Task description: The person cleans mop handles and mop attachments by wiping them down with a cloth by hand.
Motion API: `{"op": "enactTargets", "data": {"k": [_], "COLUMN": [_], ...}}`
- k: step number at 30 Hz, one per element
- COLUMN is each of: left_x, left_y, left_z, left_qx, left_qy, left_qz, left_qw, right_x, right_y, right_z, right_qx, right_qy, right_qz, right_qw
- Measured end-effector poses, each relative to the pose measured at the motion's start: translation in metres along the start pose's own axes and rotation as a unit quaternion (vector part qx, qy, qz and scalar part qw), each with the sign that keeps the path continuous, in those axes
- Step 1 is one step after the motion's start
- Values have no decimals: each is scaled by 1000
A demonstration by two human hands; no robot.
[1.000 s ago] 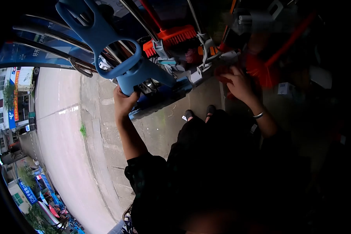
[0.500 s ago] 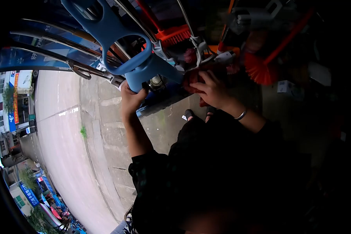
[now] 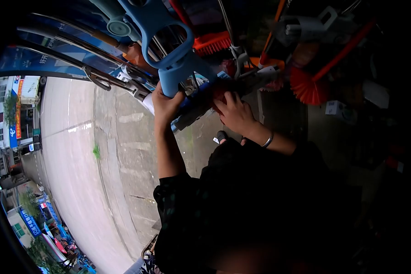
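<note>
My left hand [image 3: 168, 104] is closed around the lower leg of a light blue plastic frame [image 3: 171, 80] with large oval openings. It stands among the poles at the top of the view. Close by on the right, my right hand [image 3: 237, 112] has its fingers bent and pressed on a dark red cloth [image 3: 219, 92]. Deep shadow hides most of the cloth and some fingertips. Beneath the frame, between the hands, are a small metal part [image 3: 189, 86] and a dark, flat edge [image 3: 192, 118].
Metal poles [image 3: 73, 50] slant in at the upper left. A red broom head [image 3: 211, 42] and a round red brush [image 3: 308, 86] stand at the back and right. A green plant [image 3: 96, 150] grows in the concrete ground [image 3: 77, 182]. A white box [image 3: 340, 111] sits at the right.
The blue frame and my left hand have shifted right. My right hand has moved left and slightly down, closer to the left one. Less of the red cloth shows.
</note>
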State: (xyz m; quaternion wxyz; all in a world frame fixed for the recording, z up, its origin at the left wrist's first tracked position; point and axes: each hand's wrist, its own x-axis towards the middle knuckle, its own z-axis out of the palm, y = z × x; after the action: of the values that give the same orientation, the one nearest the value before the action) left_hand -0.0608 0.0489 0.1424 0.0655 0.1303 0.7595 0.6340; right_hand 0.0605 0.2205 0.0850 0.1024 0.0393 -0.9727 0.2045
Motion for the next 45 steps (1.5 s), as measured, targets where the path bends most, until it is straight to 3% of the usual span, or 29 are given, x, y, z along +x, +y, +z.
{"op": "enactTargets", "data": {"k": [4, 12, 14, 15, 22, 24, 26, 27, 28, 30, 31, 32, 34, 37, 42, 44, 45], "left_x": [-3, 1, 0, 1, 5, 8, 11, 14, 14, 11, 11, 8, 12, 12, 13, 14, 14], "left_y": [6, 0, 0, 3, 6, 3, 2, 7, 7, 4, 8, 6, 5, 8, 1, 9, 8], "left_z": [9, 25, 27, 29, 28, 24, 20, 18, 14, 9, 12, 14, 22, 25, 16, 23, 25], "left_qx": [-8, -7, -2, 11, 72, 83, 81, 41, 41, 63, 41, 44, 34, 30, 54, 20, 20], "left_qy": [-10, 7, 6, 7, 40, 38, 45, 51, 51, 26, 21, 12, 6, 7, -22, 12, 11], "left_qz": [29, 39, 49, 53, 73, 71, 43, 24, 25, 41, 23, 17, 43, 34, 43, 24, 25], "left_qw": [1000, 999, 999, 998, 994, 993, 995, 998, 998, 997, 999, 999, 998, 999, 997, 999, 999], "right_x": [3, 68, 86, 91, 80, 63, 36, 14, -1, -9, 6, 20, 48, 53, 23, 14, 16], "right_y": [2, -7, 7, 11, 8, 7, 13, 28, 30, 24, 18, 8, -9, 9, 6, -4, -16], "right_z": [-21, -28, -24, -22, -33, -38, -45, -25, -22, -20, -31, -46, -58, -9, -32, -43, -44], "right_qx": [38, -28, 30, 26, -12, 26, 70, 39, 35, 152, 245, 240, 106, 5, 91, 151, 184], "right_qy": [40, -25, -151, -166, -172, -130, -205, -258, -252, -118, -16, -5, -23, 25, -60, -120, -49], "right_qz": [-19, 35, 27, 14, -11, 33, 62, 30, 43, 79, 36, 31, 49, 57, 58, -1, -10], "right_qw": [998, 999, 988, 986, 985, 991, 974, 965, 966, 978, 969, 970, 993, 998, 992, 981, 982]}}
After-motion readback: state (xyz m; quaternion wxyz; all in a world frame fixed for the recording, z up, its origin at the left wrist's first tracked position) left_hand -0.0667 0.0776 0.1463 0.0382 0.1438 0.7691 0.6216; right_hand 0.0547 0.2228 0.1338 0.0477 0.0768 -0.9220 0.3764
